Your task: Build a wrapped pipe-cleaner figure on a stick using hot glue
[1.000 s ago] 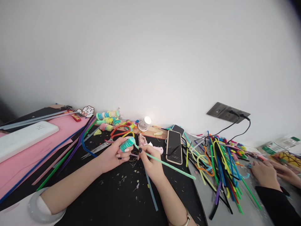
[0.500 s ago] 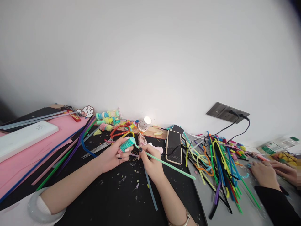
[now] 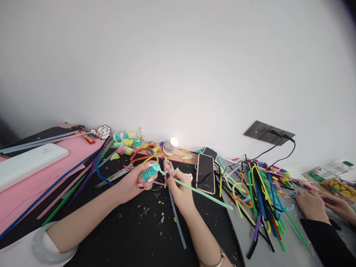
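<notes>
Bands of teal, pink and pale yellow on the fuzzy coil (image 3: 149, 172), mint green along its loose stem (image 3: 200, 192). Black tabletop (image 3: 133, 241) flecked with pale scraps, beside a pink sheet (image 3: 33, 185) and a cream-rimmed black phone (image 3: 205, 168). Green, blue, yellow, orange and purple in the pipe-cleaner heap (image 3: 260, 193) on a grey mat (image 3: 289, 256).

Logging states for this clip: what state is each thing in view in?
Left hand: closed around the teal coil.
Right hand: pinching the mint pipe cleaner that runs from the coil.
Scissors: lying flat, blades shut.
Phone: lying flat, screen dark.
Wall socket: two black cables plugged in.
</notes>
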Available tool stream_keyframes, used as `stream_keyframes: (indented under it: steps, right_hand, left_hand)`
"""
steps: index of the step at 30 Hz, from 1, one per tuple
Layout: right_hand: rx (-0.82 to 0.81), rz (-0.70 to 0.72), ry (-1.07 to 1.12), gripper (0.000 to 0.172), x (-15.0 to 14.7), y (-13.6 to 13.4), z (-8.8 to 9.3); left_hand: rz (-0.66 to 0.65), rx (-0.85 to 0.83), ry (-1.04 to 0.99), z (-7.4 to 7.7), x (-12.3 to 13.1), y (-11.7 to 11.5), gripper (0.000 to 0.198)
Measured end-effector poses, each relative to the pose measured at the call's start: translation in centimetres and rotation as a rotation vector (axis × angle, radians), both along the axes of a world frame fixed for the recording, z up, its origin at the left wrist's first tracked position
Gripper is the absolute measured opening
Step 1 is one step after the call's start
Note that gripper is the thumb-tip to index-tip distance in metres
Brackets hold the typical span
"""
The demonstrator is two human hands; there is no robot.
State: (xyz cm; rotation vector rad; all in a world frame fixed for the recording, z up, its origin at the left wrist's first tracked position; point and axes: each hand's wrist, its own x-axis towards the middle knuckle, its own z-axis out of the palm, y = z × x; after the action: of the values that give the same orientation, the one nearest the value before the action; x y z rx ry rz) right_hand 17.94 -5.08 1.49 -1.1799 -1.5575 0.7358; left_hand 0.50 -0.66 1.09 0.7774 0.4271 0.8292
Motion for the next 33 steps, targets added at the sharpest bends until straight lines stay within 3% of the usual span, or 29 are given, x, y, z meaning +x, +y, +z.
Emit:
stream_keyframes:
  steps: [3,6,9,13,14,19,33]
  right_hand:
    - [-0.068,-0.008,0.162,0.033,0.1,0.3,-0.2]
    - [-0.131,-0.018,0.352,0.034,0.1,0.6,-0.5]
    - [-0.163,-0.030,0.447,0.036,0.2,0.8,-0.7]
    - [-0.193,-0.039,0.460,0.036,0.2,1.1,-1.0]
    - [-0.200,-0.039,0.460,0.035,0.2,1.2,-1.1]
    - [-0.209,-0.017,0.467,0.031,0.2,1.2,-1.1]
    - [-0.225,0.005,0.449,0.027,0.1,1.1,-1.0]
  left_hand:
    - [0.134,0.188,0.148,0.2,0.3,-0.5,0.014]
    - [0.303,0.410,0.290,0.5,0.8,-1.5,0.025]
    - [0.376,0.582,0.415,0.7,0.9,-2.2,0.039]
    - [0.329,0.687,0.479,0.8,0.3,-1.9,0.042]
    - [0.268,0.740,0.521,0.7,0.1,-1.6,0.040]
    - [0.235,0.990,0.707,0.3,-0.5,-0.9,0.035]
    - [0.281,1.226,0.847,-0.1,-0.5,-0.6,0.033]
